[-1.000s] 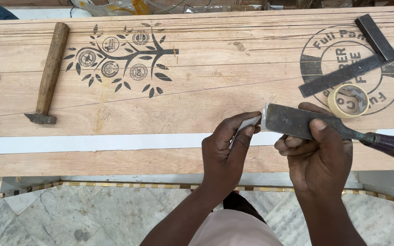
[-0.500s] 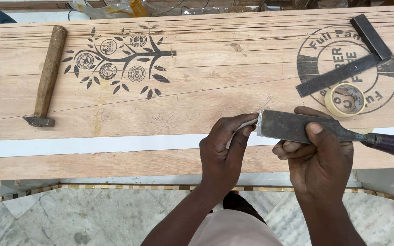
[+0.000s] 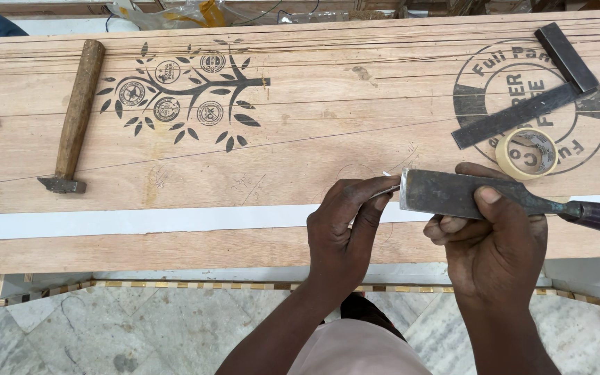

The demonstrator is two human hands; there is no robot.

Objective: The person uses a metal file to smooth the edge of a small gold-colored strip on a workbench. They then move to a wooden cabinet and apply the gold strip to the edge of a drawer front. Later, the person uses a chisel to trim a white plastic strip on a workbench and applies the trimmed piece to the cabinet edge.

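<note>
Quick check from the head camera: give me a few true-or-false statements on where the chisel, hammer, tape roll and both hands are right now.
1. The right hand grips the chisel by its blade. True.
2. The hammer is in the left hand. False: it lies untouched at the board's left end.
3. The tape roll sits beside the metal square. True.
4. The left hand rests by the tree print. False: its fingers are at the chisel's edge, over the white strip.

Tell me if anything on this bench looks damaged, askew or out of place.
Little stands out. The wide steel chisel blade in the right hand looks dull and stained. The wooden-handled hammer, dark metal try square and roll of masking tape lie loose on the plywood board.
</note>
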